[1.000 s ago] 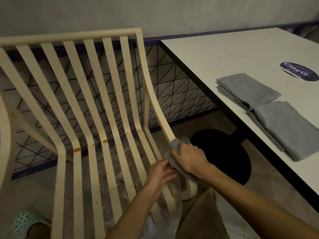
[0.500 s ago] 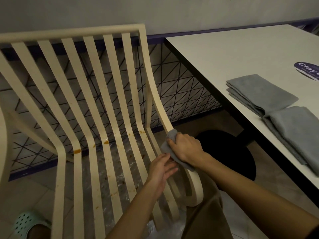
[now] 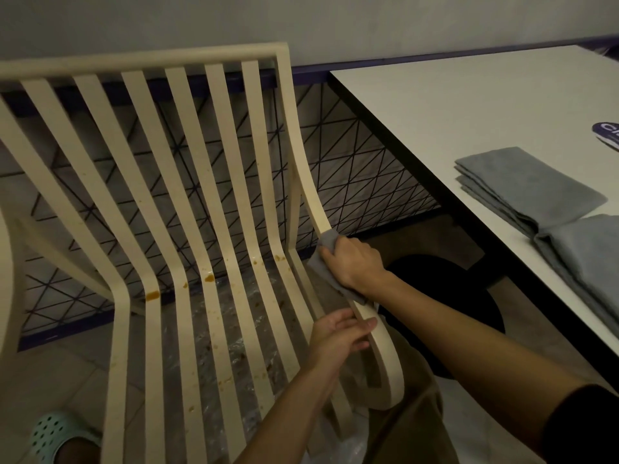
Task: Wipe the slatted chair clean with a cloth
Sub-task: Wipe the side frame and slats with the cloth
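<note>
Head cam: slatted chair (image 3: 144, 59) fills left + centre, back leaning toward the wall.
R hand (image 3: 355, 266): fingers curled round grey cloth (image 3: 323, 267), clamping it onto the chair's table-side rail (image 3: 299, 175) at the back-to-seat bend.
L hand (image 3: 338, 336): lower on same rail, thumb on top, fingers under, pinching it just above the front curl.
Edges: rail's outer edge faces the table (image 3: 469, 105); dark table edge runs diagonally, well apart from it.
Room: gap btwn rail + table is open floor w/ black round base (image 3: 452, 296); R forearm crosses it. Open slots btwn slats.
Behind: mesh panel (image 3: 351, 152) close behind the chair back.
Stains (image 3: 152, 295): orange-brown blobs at the seat bend, specks down the slats.
On table: folded cloth (image 3: 529, 185) touching 2nd folded cloth (image 3: 593, 256), near the edge.
Cut off: chair's far-left side, 2nd folded cloth, blue sticker (image 3: 608, 133), green shoe (image 3: 50, 433) all run out of frame.
Hard to see: cloth mostly hidden under R hand; L fingertips behind rail; crinkly clear sheet (image 3: 217, 313) under seat, dim.
</note>
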Demonstrator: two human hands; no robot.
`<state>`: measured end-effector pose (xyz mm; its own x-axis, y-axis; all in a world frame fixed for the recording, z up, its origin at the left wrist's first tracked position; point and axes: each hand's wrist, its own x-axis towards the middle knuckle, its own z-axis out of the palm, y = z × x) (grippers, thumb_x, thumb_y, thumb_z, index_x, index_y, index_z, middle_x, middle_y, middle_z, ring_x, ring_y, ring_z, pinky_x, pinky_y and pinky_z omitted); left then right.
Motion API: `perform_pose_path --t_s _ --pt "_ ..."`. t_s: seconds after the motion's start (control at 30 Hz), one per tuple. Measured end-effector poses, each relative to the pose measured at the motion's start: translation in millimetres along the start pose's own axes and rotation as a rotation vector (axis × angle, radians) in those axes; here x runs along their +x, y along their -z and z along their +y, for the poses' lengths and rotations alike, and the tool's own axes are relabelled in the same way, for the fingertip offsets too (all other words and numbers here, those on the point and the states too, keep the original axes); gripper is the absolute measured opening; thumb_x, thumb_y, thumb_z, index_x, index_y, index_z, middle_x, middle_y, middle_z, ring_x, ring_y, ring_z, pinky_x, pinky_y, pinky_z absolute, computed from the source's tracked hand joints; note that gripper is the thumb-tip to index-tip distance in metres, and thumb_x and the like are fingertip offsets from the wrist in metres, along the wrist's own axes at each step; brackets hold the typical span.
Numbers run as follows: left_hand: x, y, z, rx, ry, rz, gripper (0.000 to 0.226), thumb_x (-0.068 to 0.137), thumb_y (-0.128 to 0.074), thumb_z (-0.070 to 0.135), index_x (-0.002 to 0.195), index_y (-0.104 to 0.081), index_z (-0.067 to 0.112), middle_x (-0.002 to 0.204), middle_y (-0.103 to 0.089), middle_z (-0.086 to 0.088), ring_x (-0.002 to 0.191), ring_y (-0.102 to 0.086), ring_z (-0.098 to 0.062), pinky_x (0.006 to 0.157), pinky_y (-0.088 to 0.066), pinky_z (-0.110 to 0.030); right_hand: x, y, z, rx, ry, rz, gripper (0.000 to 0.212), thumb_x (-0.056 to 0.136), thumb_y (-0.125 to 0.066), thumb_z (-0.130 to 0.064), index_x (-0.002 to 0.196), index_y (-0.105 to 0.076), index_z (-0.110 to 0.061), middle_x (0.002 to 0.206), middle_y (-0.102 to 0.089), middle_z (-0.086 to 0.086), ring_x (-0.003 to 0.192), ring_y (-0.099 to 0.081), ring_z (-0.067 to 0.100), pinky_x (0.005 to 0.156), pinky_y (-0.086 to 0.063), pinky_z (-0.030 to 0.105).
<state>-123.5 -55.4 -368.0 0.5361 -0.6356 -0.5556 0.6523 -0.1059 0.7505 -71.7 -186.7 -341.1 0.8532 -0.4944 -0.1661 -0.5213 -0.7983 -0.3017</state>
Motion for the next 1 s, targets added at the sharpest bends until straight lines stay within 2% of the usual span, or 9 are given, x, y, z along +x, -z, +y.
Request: perform_pose_path --t_s 0.23,0.37,0.5,0.63,0.73,0.8,0.9,1.0 --pt "-2.2 2.5 4.4 0.031 -0.003 -0.053 0.023 0.079 -0.076 0.01 0.082 -0.06 0.026 0.076 -0.074 0.009 0.076 -0.071 -0.006 0.076 -0.058 -0.027 10.6 0.0 -3.5 0.026 -0.018 0.013 0.048 0.1 -0.031 -0.049 0.104 -0.056 -0.008 0.104 -0.063 0.015 0.092 -0.061 0.032 0.073 -0.042 0.036" --pt "-4.9 1.6 5.8 0.048 -0.001 -0.067 0.022 0.079 -0.076 0.011 0.081 -0.059 0.026 0.071 -0.074 0.012 0.071 -0.07 -0.004 0.078 -0.058 -0.029 8.5 -2.0 -1.0 0.052 -0.011 0.016 0.047 0.1 -0.031 -0.048 0.106 -0.056 -0.008 0.103 -0.064 0.015 0.088 -0.061 0.031 0.07 -0.041 0.033" --pt "-6.2 2.7 5.1 0.042 0.004 -0.054 0.022 0.078 -0.077 0.013 0.085 -0.06 0.025 0.086 -0.074 0.004 0.079 -0.071 -0.009 0.079 -0.058 -0.03 2.9 -3.2 0.7 0.058 -0.009 0.016 0.049 0.1 -0.029 -0.049 0.11 -0.054 -0.008 0.102 -0.064 0.015 0.088 -0.061 0.031 0.069 -0.04 0.033" --pt "-7.4 3.0 4.2 0.031 0.001 -0.048 0.021 0.079 -0.076 0.011 0.088 -0.061 0.023 0.091 -0.074 0.0 0.081 -0.071 -0.01 0.075 -0.057 -0.026 -9.6 -6.5 7.4 0.079 -0.019 -0.028 0.053 0.099 -0.027 -0.053 0.116 -0.05 -0.008 0.103 -0.064 0.016 0.09 -0.061 0.032 0.075 -0.046 0.037" --pt "-9.0 2.5 2.8 0.035 -0.016 -0.048 0.02 0.081 -0.074 0.009 0.099 -0.065 0.012 0.098 -0.074 -0.007 0.088 -0.071 -0.014 0.075 -0.056 -0.024 -22.4 -7.1 11.6 0.101 -0.029 -0.057 0.057 0.098 -0.027 -0.055 0.12 -0.049 -0.008 0.107 -0.063 0.016 0.094 -0.061 0.033 0.077 -0.045 0.038" --pt "-11.1 1.5 1.0 0.046 -0.029 -0.047 0.024 0.083 -0.071 0.008 0.107 -0.067 0.006 0.103 -0.073 -0.011 0.094 -0.071 -0.018 0.08 -0.057 -0.027 -32.5 -6.6 13.4 0.114 -0.033 -0.064 0.057 0.098 -0.028 -0.055 0.12 -0.049 -0.007 0.108 -0.063 0.016 0.094 -0.062 0.032 0.078 -0.046 0.037" --pt "-17.4 2.6 -3.2 0.08 -0.053 -0.051 0.023 0.084 -0.07 0.005 0.106 -0.068 0.004 0.104 -0.072 -0.016 0.096 -0.07 -0.02 0.083 -0.056 -0.028 -48.4 -4.2 16.3 0.129 -0.027 -0.078 0.053 0.098 -0.029 -0.055 0.116 -0.049 -0.009 0.104 -0.065 0.013 0.089 -0.063 0.028 0.078 -0.05 0.037" --pt "-24.2 8.1 -13.6 0.123 -0.027 -0.105 0.024 0.083 -0.07 0.004 0.106 -0.068 0.004 0.105 -0.071 -0.016 0.096 -0.07 -0.019 0.082 -0.056 -0.027 -64.6 -3.0 20.1 0.113 -0.028 -0.102 0.046 0.099 -0.032 -0.051 0.114 -0.049 -0.011 0.103 -0.065 0.011 0.085 -0.062 0.024 0.073 -0.047 0.035"
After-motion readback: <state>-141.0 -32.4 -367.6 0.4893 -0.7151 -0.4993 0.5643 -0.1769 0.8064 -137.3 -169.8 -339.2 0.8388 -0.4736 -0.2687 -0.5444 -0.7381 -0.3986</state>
